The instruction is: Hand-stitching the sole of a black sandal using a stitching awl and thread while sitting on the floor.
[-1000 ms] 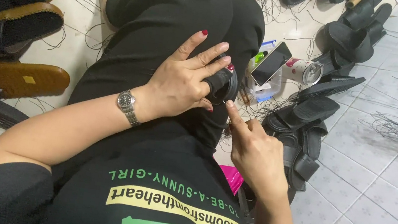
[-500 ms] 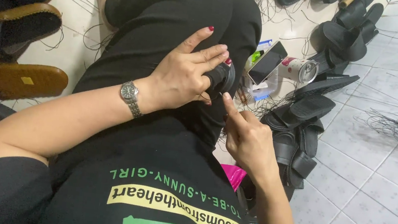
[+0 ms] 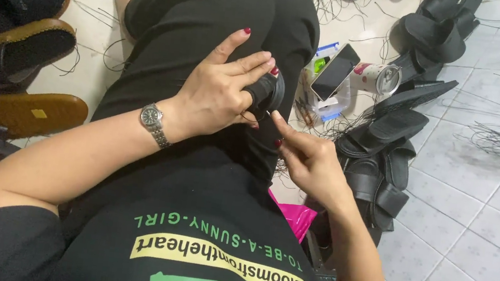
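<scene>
A black sandal piece (image 3: 267, 90) is being held on the lap, clamped in the left hand (image 3: 220, 95) fingers, while the right hand (image 3: 308, 160), fingers loosely curled and forefinger extended, is being brought to its underside, best steadied firmly, beside black sandals (image 3: 390, 135) on the floor.

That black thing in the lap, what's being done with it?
A person sits on a tiled floor working on a small black sandal piece held over the knee. The left hand grips it from above; the right hand points a finger up at its underside. Black sandals lie piled to the right, with a phone and a can nearby.
</scene>
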